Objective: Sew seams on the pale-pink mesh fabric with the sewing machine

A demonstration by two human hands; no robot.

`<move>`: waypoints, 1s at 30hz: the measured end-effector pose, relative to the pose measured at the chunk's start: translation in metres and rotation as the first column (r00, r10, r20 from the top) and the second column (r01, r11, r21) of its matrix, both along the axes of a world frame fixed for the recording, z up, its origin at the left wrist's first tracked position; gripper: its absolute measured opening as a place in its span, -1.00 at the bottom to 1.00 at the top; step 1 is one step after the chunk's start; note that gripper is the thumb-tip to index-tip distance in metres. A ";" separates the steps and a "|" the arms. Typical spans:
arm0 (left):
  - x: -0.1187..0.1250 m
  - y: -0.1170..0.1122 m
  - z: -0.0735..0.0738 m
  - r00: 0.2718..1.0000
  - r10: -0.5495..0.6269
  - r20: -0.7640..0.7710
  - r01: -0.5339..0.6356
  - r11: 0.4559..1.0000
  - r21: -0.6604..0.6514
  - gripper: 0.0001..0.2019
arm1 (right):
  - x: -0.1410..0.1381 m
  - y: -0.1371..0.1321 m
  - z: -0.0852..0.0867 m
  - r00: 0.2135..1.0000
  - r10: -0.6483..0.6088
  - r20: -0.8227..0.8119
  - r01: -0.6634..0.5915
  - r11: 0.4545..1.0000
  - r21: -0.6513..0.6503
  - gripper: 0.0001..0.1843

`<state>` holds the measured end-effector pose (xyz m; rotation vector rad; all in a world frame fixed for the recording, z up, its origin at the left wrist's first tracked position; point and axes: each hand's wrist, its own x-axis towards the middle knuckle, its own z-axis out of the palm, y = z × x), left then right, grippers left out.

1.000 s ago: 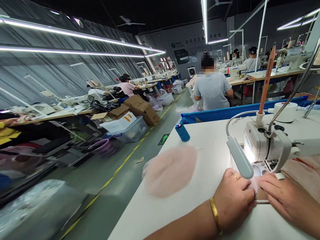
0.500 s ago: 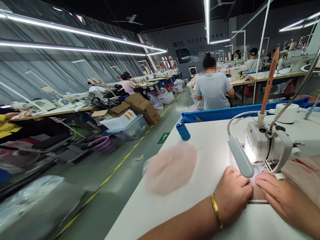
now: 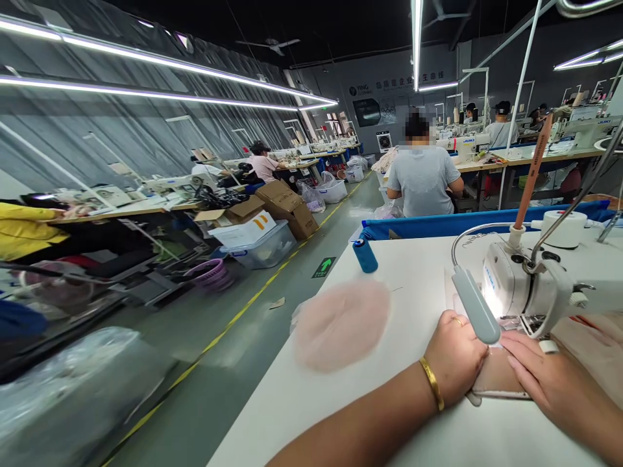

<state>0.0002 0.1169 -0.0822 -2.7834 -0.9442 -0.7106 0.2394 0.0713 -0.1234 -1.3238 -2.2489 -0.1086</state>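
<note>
Light pinkish fabric (image 3: 499, 373) lies under the head of a white sewing machine (image 3: 503, 279). My left hand (image 3: 457, 357), with a gold ring and bracelet, is curled at the fabric's left edge; its fingertips are hidden. My right hand (image 3: 545, 370) rests on the fabric's right side with its fingers stretched out towards the needle area. A grey lamp (image 3: 477, 306) on a bent metal neck hangs over the hands and hides part of the stitching spot. More of the pale fabric (image 3: 591, 340) spreads to the right, beneath the machine arm.
A round sheer pink piece (image 3: 343, 324) lies left on the white tabletop (image 3: 311, 412), near a blue thread cone (image 3: 365, 256). A brown pencil (image 3: 533, 172) stands on the machine. Ahead sits a co-worker (image 3: 422, 178); boxes (image 3: 287, 207) line the aisle at left.
The view has shifted a little, moving the scene rightward. My hands are slightly farther apart, and more of the fabric shows between them. My left hand has drawn a little leftward from the machine.
</note>
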 end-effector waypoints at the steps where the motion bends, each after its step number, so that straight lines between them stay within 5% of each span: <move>1: 0.000 0.001 -0.001 1.000 0.007 0.013 -0.007 1.000 0.007 -0.79 | 0.000 0.000 -0.001 1.000 -0.005 -0.002 0.005 1.000 0.008 -0.61; 10: -0.002 0.011 -0.005 0.993 0.101 -0.067 -0.105 0.993 -0.057 -0.84 | 0.002 -0.001 -0.006 0.996 0.086 -0.019 -0.084 0.993 0.084 -0.64; 16: -0.048 -0.025 0.022 0.996 0.057 -0.066 -0.068 0.979 -0.193 -0.93 | -0.022 -0.017 0.020 0.972 0.233 0.000 -0.232 0.968 0.091 -0.44; 17: -0.059 -0.037 0.031 0.999 0.032 0.032 -0.021 0.952 -0.306 -0.94 | -0.030 -0.021 0.027 0.969 0.245 -0.003 -0.244 0.968 0.060 -0.35; 19: -0.080 -0.059 0.049 0.948 0.039 0.317 0.153 0.815 -0.559 -0.91 | -0.048 -0.025 0.044 0.967 0.249 -0.060 -0.251 0.967 -0.037 -0.33; 22: -0.109 -0.079 0.073 0.795 0.317 0.517 0.339 0.476 -0.812 -0.93 | -0.073 -0.026 0.074 0.959 0.209 -0.193 -0.268 0.893 -0.362 -0.80; 25: -0.128 -0.081 0.084 0.715 0.509 0.479 0.472 0.154 -0.868 -0.68 | -0.094 -0.023 0.096 0.977 0.076 -0.201 -0.186 0.763 -0.619 -0.68; 27: -0.132 -0.080 0.085 0.740 0.514 0.434 0.446 0.107 -0.888 -0.56 | -0.108 -0.022 0.102 0.967 0.070 -0.245 -0.220 0.713 -0.666 -0.68; 30: -0.135 -0.078 0.083 0.761 0.503 0.409 0.333 0.239 -0.912 -0.55 | -0.130 -0.019 0.099 0.892 0.118 -0.437 -0.412 0.611 -0.676 -0.72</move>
